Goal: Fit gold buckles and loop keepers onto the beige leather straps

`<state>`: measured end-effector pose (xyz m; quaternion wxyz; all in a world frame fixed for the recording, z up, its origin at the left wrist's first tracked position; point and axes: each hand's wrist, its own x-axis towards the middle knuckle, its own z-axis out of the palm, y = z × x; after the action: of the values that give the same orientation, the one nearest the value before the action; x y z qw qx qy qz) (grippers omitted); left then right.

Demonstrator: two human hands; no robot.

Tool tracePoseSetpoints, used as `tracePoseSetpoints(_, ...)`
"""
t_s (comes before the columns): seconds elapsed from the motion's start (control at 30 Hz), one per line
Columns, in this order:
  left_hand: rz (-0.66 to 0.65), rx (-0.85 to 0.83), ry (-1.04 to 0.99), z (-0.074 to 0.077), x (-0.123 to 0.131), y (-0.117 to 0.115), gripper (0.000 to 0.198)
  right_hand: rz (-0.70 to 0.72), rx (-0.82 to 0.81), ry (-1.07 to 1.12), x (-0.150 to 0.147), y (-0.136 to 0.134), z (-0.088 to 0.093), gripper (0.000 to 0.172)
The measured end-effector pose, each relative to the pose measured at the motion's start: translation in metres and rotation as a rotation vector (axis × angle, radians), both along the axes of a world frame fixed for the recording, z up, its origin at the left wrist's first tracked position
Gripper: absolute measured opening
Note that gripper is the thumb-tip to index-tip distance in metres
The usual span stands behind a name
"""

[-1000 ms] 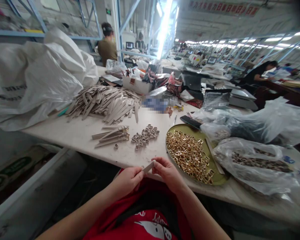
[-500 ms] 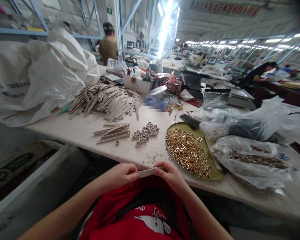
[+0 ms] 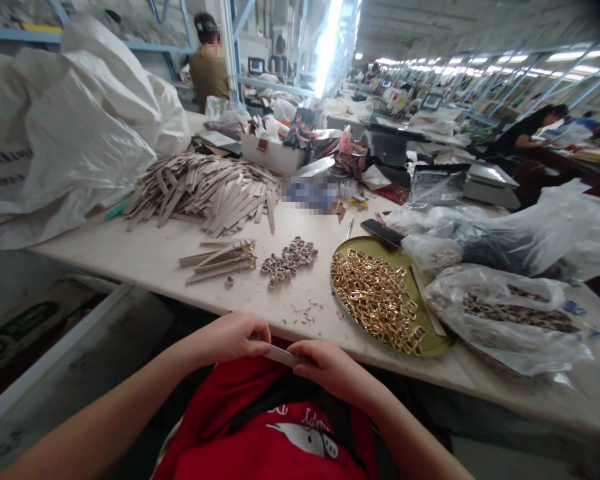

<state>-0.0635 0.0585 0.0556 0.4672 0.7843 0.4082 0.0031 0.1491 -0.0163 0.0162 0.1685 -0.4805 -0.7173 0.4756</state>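
- My left hand [image 3: 233, 337] and right hand [image 3: 325, 367] each pinch one end of a tan strip [image 3: 280, 355]. The fingers [image 3: 258, 331] are closed narrowly on it and hold nothing else.
- The strip hangs over my lap, just off the near edge of the surface [image 3: 145, 257], with nothing under it but my red shirt [image 3: 260, 433]. If either pinch loosens, I judge it would drop out of sight between my knees rather than onto the surface.
- Only a short part shows between my hands, and both ends are hidden under my fingers. I cannot tell whether it lies flat or twisted in there. A hidden twist could leave a crease.
- The grip is shallow, at the fingertips. A hard pull from one hand could slide the strip out of the other.
- The tray [image 3: 433, 347] of gold buckles [image 3: 375, 300] sits close to my right forearm, partly over the near edge. A careless elbow could tip it and scatter them.
- Small scraps [image 3: 303, 310] lie on the surface just ahead of my hands and could stick to the strip if I set it down there.
- The strip looks thin, flat and narrow, pale tan with a matt face. It has the colour of the heap of strips [image 3: 205, 190] further back, tilts slightly down toward my right hand, and bears no metal that I can see.
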Motion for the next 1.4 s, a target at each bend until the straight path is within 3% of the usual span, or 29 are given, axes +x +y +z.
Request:
tracePoseSetpoints(0.13, 0.530, -0.047, -0.364, -0.013, 0.002, 0.008, 0.045, -0.174, -0.130, 0.255, -0.004, 0.005, -0.009, 0.025)
tracePoseSetpoints(0.2, 0.613, -0.170, -0.458, -0.028, 0.012, -0.002, 0.045, -0.336, -0.232, 0.500, -0.010, 0.007, -0.016, 0.026)
tracePoseSetpoints(0.27, 0.455, -0.364, -0.414, -0.043, 0.024, -0.016, 0.036, -0.483, -0.294, 0.712, -0.016, 0.009, -0.020, 0.028)
tracePoseSetpoints(0.37, 0.327, -0.463, -0.439, -0.058, 0.040, -0.035, 0.032, -0.630, -0.328, 0.851, -0.023, 0.010, -0.023, 0.028)
tracePoseSetpoints(0.6, 0.469, -0.368, -0.521, -0.063, 0.051, -0.043, 0.027, -0.721, -0.331, 0.911, -0.025, 0.011, -0.020, 0.032)
tracePoseSetpoints(0.77, 0.361, -0.330, -0.324, -0.068, 0.029, -0.051, 0.023, -0.828, -0.244, 0.921, -0.012, 0.017, -0.018, 0.037)
tracePoseSetpoints(0.93, 0.295, -0.429, -0.329, -0.061, 0.020, -0.052, 0.023, -0.840, -0.211, 0.911, -0.012, 0.014, -0.019, 0.031)
tracePoseSetpoints(1.07, 0.348, -0.475, -0.516, -0.052, 0.042, -0.046, 0.056, -0.781, -0.292, 0.909, -0.024, 0.002, -0.020, 0.025)
tracePoseSetpoints(1.4, 0.236, -0.340, -0.321, -0.039, 0.053, -0.043, 0.038, -0.795, -0.170, 0.765, -0.016, -0.007, -0.017, 0.020)
